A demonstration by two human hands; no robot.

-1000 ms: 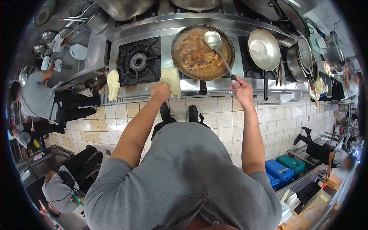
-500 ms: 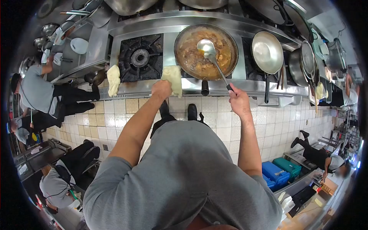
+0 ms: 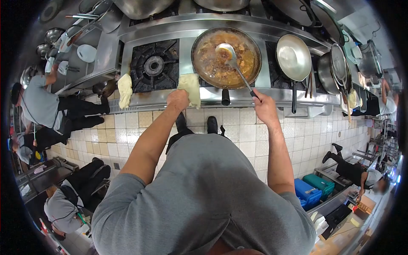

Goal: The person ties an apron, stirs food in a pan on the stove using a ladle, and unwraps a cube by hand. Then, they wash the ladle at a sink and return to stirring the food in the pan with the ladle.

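Note:
A wide pan (image 3: 204, 76) of brown stew sits on the stove, its short black handle towards me. My right hand (image 3: 266, 109) is closed around the black handle of a steel ladle (image 3: 241, 75), whose bowl lies in the stew near the pan's middle. My left hand (image 3: 177, 100) is a closed fist at the stove's front edge. It touches a pale folded cloth (image 3: 190, 88) left of the pan; whether its fingers grip the cloth is hard to see.
An unlit burner (image 3: 154, 66) is at the left, with another cloth (image 3: 125, 91) beside it. An empty pan (image 3: 293, 58) stands right of the stew. Co-workers (image 3: 40, 102) are at both sides. Blue and green bins (image 3: 307, 192) are behind me at right.
The ladle's bowl has moved left and down within the stew, and my right hand has shifted slightly left and lower. My left hand stays beside the cloth.

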